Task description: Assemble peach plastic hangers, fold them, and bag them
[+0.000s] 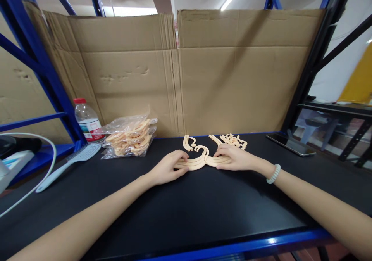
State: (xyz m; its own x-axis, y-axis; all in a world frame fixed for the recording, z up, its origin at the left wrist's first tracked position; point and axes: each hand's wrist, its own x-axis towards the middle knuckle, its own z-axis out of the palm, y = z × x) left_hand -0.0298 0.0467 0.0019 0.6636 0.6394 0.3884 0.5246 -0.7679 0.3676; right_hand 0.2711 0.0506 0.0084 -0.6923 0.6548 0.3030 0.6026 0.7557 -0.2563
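My left hand (169, 168) is closed around the left end of the cream hanger-shaped piece (200, 163), and my right hand (236, 157) grips its right end. It lies between them on the black counter (186, 210), hook (207, 151) curling away from me, loose cream pieces (231, 140) just beyond

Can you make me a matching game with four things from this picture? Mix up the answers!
Things:
1. Left hand
2. Bottle
3. Brush
4. Phone

Matches:
A. Lies flat on the right side of the black table
B. Has a red cap
C. Holds pale curved pieces
D. Is light blue-grey

Right pairs: 1-C, 2-B, 3-D, 4-A
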